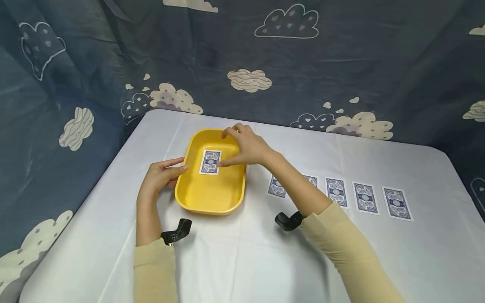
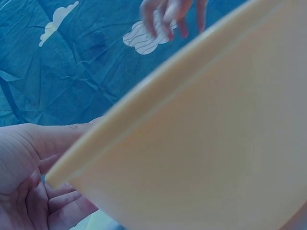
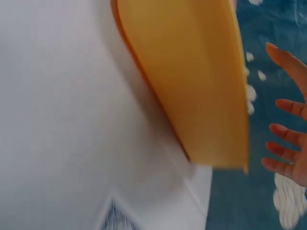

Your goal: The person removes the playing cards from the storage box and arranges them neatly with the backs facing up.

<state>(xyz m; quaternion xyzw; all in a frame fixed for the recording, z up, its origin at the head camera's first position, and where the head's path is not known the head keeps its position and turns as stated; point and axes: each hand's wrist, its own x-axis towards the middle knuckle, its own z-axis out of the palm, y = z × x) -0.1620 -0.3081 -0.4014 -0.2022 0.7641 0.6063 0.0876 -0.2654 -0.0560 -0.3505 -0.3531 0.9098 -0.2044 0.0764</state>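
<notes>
A yellow plastic tray (image 1: pixel 210 195) with rounded corners sits on the white-covered table. Inside it, a playing card (image 1: pixel 210 162) with a blue patterned back lies face down. My left hand (image 1: pixel 159 179) grips the tray's left rim, thumb on the upper side and fingers beneath, as the left wrist view also shows. Over the tray's right half hovers my right hand (image 1: pixel 248 146), its thumb tip close beside the card. Its fingers (image 3: pixel 288 134) are spread and hold nothing in the right wrist view.
Several more face-down cards (image 1: pixel 366 198) form a row to the right of the tray; my right forearm partly covers those at the left end. Behind the white tablecloth (image 1: pixel 242 269) hangs a dark blue cloth (image 1: pixel 212 54) with cloud prints.
</notes>
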